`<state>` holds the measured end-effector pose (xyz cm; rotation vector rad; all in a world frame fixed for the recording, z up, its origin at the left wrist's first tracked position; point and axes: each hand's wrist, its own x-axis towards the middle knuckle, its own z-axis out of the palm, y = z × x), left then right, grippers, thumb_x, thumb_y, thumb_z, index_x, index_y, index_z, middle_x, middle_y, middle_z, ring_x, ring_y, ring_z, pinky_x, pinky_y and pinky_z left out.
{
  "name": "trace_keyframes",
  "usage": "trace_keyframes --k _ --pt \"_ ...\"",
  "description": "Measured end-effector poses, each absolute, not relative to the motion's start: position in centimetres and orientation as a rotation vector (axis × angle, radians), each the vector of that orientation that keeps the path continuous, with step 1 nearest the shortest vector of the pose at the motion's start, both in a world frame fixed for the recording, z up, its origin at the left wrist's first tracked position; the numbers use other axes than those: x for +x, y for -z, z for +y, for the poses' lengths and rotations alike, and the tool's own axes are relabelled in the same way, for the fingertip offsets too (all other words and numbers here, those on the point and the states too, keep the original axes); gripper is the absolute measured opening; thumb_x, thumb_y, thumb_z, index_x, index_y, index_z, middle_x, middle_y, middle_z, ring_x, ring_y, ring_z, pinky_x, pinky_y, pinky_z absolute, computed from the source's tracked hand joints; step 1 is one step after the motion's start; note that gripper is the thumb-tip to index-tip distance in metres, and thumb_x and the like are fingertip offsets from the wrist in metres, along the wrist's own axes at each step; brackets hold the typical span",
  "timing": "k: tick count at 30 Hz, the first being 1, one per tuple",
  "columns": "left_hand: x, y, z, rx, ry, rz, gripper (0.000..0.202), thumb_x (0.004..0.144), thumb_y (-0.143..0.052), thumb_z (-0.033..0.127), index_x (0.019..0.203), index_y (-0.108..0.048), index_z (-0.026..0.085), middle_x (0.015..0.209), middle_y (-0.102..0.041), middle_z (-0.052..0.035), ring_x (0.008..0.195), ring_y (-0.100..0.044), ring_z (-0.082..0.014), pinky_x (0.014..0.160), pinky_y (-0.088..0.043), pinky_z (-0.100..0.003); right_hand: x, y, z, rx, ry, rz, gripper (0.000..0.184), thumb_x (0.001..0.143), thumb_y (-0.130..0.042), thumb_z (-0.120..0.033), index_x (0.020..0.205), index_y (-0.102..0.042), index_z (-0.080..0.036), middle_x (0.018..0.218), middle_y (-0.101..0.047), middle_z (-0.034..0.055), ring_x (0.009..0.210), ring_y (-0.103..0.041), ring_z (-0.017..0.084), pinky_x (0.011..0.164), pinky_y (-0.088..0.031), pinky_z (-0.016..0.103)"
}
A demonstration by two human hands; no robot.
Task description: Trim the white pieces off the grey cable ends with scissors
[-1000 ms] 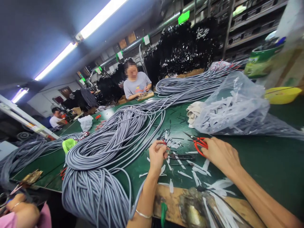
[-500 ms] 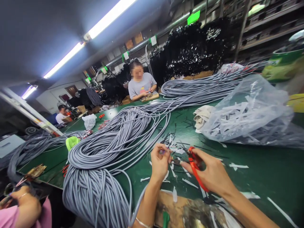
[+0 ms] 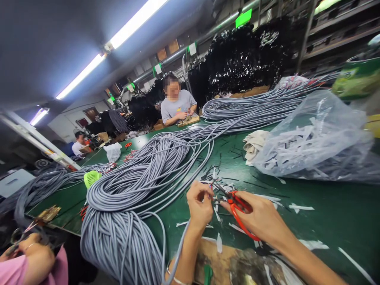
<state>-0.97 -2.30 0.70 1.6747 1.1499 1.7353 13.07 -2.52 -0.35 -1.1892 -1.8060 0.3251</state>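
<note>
Pinched in my left hand [image 3: 199,206] is the end of a grey cable [image 3: 179,253], with small coloured wire tips just showing at the fingers. The cable runs down along my left forearm. My right hand [image 3: 264,215] grips red-handled scissors [image 3: 241,221]. Their dark blades are spread and point left, close to my left fingertips; whether they touch the wires I cannot tell. Beneath both hands lie white strips [image 3: 217,213] and short dark offcuts on the green table [image 3: 320,229]. A large coil of grey cable [image 3: 133,186] rests to the left of my hands.
A clear plastic bag [image 3: 314,146] of white strips stands at right, beside a folded cloth [image 3: 254,146]. Nearer me lies a stained board [image 3: 216,261]. One co-worker [image 3: 178,103] sits across the table; another person's arm [image 3: 38,257] shows at lower left.
The scissors have moved left and turned, bringing their spread blades up to the fingertips of my left hand. My left hand stays nearly in place, still pinching the cable end.
</note>
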Motion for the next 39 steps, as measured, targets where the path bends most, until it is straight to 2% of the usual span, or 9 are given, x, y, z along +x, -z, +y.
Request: trace_keyframes --k 6,12,16,21,27,29,34,36,39 --pt "-0.9 -0.9 -2.6 1.776 -1.673 1.174 0.02 0.068 -0.047 0.01 0.052 -0.056 0.019 0.056 -0.051 -0.0013 0.057 -0.049 -0.0139 0.055 -0.038 -0.024 13.3 0.6 -2.6 -1.149 -0.373 -1.859 0.042 0.082 -0.041 -0.056 0.061 -0.053 -0.023 0.054 -0.059 0.0013 0.044 -0.049 0.013 0.045 -0.039 0.024" --pt "-0.8 -0.8 -2.5 1.697 -1.63 1.134 0.02 0.073 -0.05 0.017 0.054 -0.054 0.018 0.056 -0.05 -0.0004 0.053 -0.048 -0.0119 0.054 -0.038 -0.023 13.5 1.1 -2.7 -1.135 -0.308 -1.886 0.043 0.086 -0.036 -0.053 0.063 -0.056 -0.022 0.055 -0.061 0.0028 0.046 -0.053 0.014 0.047 -0.039 0.025" --pt "-0.6 -0.7 -2.4 1.433 -1.565 1.081 0.011 0.073 -0.06 0.027 0.072 -0.055 0.018 0.062 -0.051 0.0022 0.047 -0.046 -0.0075 0.048 -0.038 -0.02 13.4 0.9 -2.8 -1.124 -0.323 -1.875 0.05 0.086 -0.033 -0.057 0.056 -0.053 -0.023 0.048 -0.057 0.0018 0.04 -0.048 0.013 0.044 -0.036 0.026" --pt "-0.3 -0.7 -2.3 1.194 -1.584 1.101 0.041 0.063 -0.074 0.035 0.089 -0.046 0.02 0.064 -0.054 0.0052 0.048 -0.052 -0.0071 0.047 -0.041 -0.017 13.0 0.5 -2.9 -1.14 -0.379 -1.849 0.058 0.084 -0.029 -0.065 0.048 -0.048 -0.023 0.041 -0.051 0.001 0.035 -0.037 0.011 0.039 -0.03 0.025" --pt "-0.1 -0.8 -2.2 1.158 -1.602 1.081 0.047 0.061 -0.075 0.037 0.085 -0.039 0.022 0.061 -0.055 0.0071 0.046 -0.053 -0.0073 0.048 -0.043 -0.017 13.2 0.4 -2.7 -1.184 -0.44 -1.743 0.063 0.076 -0.034 -0.072 0.039 -0.038 -0.021 0.033 -0.035 -0.0027 0.036 -0.025 0.008 0.037 -0.025 0.024" --pt "-0.1 -0.8 -2.3 1.169 -1.603 1.066 0.046 0.061 -0.075 0.037 0.084 -0.038 0.022 0.062 -0.056 0.0066 0.045 -0.054 -0.0075 0.048 -0.043 -0.017 13.4 0.2 -2.6 -1.23 -0.514 -1.63 0.061 0.073 -0.04 -0.072 0.04 -0.039 -0.021 0.034 -0.036 -0.0028 0.036 -0.029 0.008 0.037 -0.027 0.023" --pt "-0.1 -0.5 -2.6 1.312 -1.552 1.075 0.032 0.065 -0.07 0.024 0.077 -0.041 0.02 0.061 -0.056 0.0053 0.049 -0.056 -0.0092 0.051 -0.045 -0.019 13.3 -0.3 -2.3 -1.077 -0.958 -1.43 0.05 0.053 -0.065 -0.069 0.062 -0.051 -0.021 0.056 -0.06 0.0025 0.05 -0.056 0.016 0.047 -0.047 0.026" --pt "-0.1 -0.3 -2.6 1.462 -1.47 1.13 0.025 0.064 -0.068 0.014 0.073 -0.045 0.02 0.061 -0.055 0.0043 0.055 -0.057 -0.0104 0.055 -0.046 -0.019 13.2 -0.3 -2.3 -1.03 -1.021 -1.362 0.051 0.048 -0.07 -0.064 0.068 -0.051 -0.021 0.063 -0.063 0.0044 0.054 -0.059 0.018 0.052 -0.052 0.029" --pt "0.0 -0.1 -2.8 1.662 -1.317 1.21 0.017 0.064 -0.064 0.007 0.072 -0.055 0.019 0.062 -0.058 0.0022 0.057 -0.057 -0.0121 0.057 -0.045 -0.021 13.3 -0.2 -2.3 -1.045 -0.97 -1.265 0.048 0.051 -0.071 -0.061 0.069 -0.049 -0.022 0.063 -0.062 0.0035 0.051 -0.058 0.017 0.053 -0.053 0.03"
